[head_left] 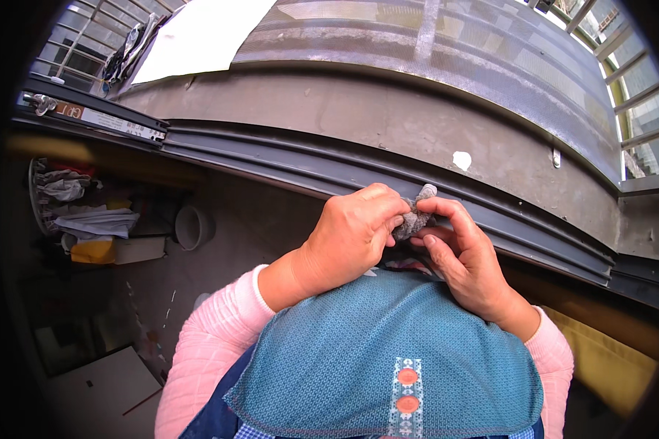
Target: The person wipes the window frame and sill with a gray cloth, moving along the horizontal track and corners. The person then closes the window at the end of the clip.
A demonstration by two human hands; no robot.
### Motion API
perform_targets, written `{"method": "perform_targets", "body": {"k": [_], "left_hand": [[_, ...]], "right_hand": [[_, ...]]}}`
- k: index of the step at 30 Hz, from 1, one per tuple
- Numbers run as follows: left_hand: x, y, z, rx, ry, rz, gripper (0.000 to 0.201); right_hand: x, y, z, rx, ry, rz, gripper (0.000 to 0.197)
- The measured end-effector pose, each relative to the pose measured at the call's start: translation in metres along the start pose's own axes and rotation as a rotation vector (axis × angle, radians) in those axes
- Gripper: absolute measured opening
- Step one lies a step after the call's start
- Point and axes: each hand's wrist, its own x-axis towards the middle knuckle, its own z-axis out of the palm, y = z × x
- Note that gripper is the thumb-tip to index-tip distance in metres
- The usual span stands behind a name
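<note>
Close in front of my teal apron, a small crumpled grey cloth (415, 217) is pinched between both hands, one end sticking up. My left hand (355, 228) has its thumb and fingers closed on the left side of the cloth. My right hand (465, 256) grips the cloth's right edge with bent fingers, its thumb lower and a little apart. Both hands are just over the near side of a dark grey window track (285, 159) with long grooves. Part of the cloth is hidden behind the fingers.
Beyond the track lies a grey ledge (388, 121) with a white patch (462, 160). A perforated metal sheet (447, 51) and a white board (198, 40) lie farther out, by metal bars. Lower left are a round bin (192, 227) and piled cloths (95, 219).
</note>
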Motion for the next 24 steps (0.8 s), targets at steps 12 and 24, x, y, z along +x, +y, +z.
{"method": "perform_targets", "body": {"k": [12,24], "left_hand": [[-0.005,-0.008,-0.005,-0.443,-0.032,-0.264,0.017],[-0.129,-0.073,-0.108,-0.536,0.265,-0.168,0.011]], "right_hand": [[0.003,0.005,0.011,0.062,0.094,-0.081,0.034],[0.072,0.013,0.114,-0.048,-0.422,-0.493,0.034]]}}
